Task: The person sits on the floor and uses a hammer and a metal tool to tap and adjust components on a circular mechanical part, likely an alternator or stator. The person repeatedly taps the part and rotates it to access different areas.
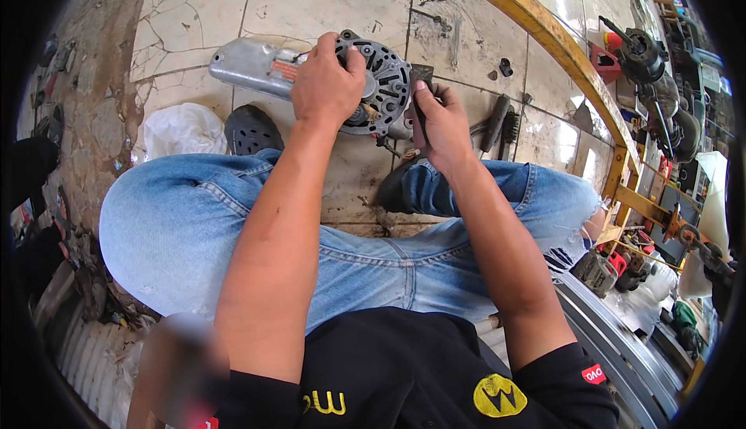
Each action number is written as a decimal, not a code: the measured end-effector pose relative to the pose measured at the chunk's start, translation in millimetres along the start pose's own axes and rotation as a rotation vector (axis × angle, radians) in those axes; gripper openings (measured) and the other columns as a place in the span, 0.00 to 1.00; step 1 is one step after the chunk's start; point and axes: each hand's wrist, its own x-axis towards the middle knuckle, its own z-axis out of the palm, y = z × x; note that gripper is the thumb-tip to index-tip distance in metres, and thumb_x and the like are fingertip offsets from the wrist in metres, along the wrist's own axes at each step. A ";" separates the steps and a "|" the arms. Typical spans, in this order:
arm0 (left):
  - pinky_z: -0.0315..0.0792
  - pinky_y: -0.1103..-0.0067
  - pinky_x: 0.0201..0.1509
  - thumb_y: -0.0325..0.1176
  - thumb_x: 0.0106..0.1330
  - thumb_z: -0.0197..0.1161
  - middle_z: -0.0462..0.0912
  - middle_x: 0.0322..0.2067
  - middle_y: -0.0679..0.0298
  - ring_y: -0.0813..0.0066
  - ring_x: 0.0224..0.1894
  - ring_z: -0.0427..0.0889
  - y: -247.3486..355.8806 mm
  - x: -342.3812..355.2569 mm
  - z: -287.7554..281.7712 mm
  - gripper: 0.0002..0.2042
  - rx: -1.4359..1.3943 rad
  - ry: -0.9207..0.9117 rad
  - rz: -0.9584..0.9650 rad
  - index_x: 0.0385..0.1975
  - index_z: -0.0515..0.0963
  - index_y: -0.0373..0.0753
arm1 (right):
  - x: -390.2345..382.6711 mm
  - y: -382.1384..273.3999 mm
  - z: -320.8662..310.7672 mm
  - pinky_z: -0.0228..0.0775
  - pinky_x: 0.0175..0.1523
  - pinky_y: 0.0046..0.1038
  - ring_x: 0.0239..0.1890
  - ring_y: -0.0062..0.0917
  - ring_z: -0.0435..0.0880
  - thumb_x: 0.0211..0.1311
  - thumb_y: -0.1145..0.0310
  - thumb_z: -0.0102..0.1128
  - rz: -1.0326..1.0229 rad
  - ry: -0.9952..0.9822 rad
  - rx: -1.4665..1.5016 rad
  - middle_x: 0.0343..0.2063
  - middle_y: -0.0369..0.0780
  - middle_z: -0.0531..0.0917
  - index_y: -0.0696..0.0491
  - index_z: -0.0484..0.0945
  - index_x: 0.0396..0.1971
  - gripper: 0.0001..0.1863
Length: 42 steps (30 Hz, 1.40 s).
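Note:
A grey, round alternator (386,79) with slotted vents is held up in front of me, over the tiles. My left hand (330,79) is closed on its left side, with fingers over the top edge. At its right edge, my right hand (443,122) pinches a dark, flat, strip-like piece (420,122) between thumb and fingers. The piece is against or very near the housing; contact is not clear. To the left of the alternator, partly behind my left hand, lies a long silver metal cover (249,70) with an orange label.
On the tiles right of my hands lie a dark-handled tool (495,123) and a black brush (510,134). A thin metal tool (456,42) lies farther off. A yellow metal frame (544,21) arches along the right. A white plastic bag (183,130) sits by my left shoe (250,130).

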 end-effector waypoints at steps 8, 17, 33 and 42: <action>0.73 0.59 0.55 0.48 0.69 0.53 0.81 0.50 0.43 0.44 0.51 0.80 -1.6 0.2 1.3 0.24 -0.014 0.008 -0.004 0.57 0.73 0.36 | 6.8 -9.6 -20.8 0.72 0.28 0.29 0.27 0.24 0.79 0.74 0.58 0.51 0.190 -0.013 0.193 0.31 0.38 0.78 0.51 0.70 0.47 0.13; 0.74 0.60 0.54 0.47 0.69 0.53 0.81 0.48 0.43 0.44 0.50 0.81 -1.9 0.4 1.9 0.24 -0.011 0.015 0.007 0.57 0.73 0.35 | -0.2 -19.0 -15.1 0.69 0.31 0.28 0.29 0.21 0.76 0.67 0.63 0.60 0.034 -0.017 -0.095 0.33 0.37 0.80 0.55 0.75 0.45 0.13; 0.73 0.59 0.54 0.47 0.69 0.54 0.81 0.48 0.42 0.43 0.50 0.81 -0.9 -1.4 1.2 0.24 -0.030 0.033 0.006 0.56 0.73 0.35 | 5.3 -26.6 2.2 0.75 0.41 0.28 0.33 0.24 0.86 0.65 0.64 0.63 -0.376 0.051 -0.793 0.31 0.45 0.87 0.61 0.82 0.39 0.14; 0.73 0.59 0.54 0.48 0.68 0.54 0.82 0.48 0.42 0.43 0.50 0.81 2.1 -1.1 -0.1 0.25 -0.022 0.016 0.004 0.57 0.73 0.35 | 16.7 -15.1 6.8 0.73 0.39 0.38 0.32 0.46 0.83 0.63 0.69 0.63 -0.713 0.107 -0.863 0.30 0.51 0.84 0.61 0.76 0.31 0.10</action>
